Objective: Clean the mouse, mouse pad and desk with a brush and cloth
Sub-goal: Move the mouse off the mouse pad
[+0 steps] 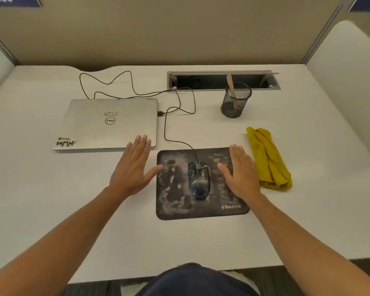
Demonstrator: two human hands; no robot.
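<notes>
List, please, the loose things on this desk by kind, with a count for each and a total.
Laptop: 1
Mouse: 1
Mouse pad: 1
Yellow cloth: 1
Mesh pen cup: 1
Wooden handle in the cup: 1
Total: 6

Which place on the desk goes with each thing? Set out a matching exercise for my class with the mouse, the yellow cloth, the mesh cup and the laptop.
Things:
1. mouse
2. yellow cloth
3. mesh cup
4. laptop

Places:
A. far side, just in front of the open cable tray
B. right of the mouse pad, beside the right hand
C. on the mouse pad, between the two hands
D. left of the mouse pad, beyond the left hand, lid closed

Pairs: 1-C, 2-B, 3-A, 4-D
</notes>
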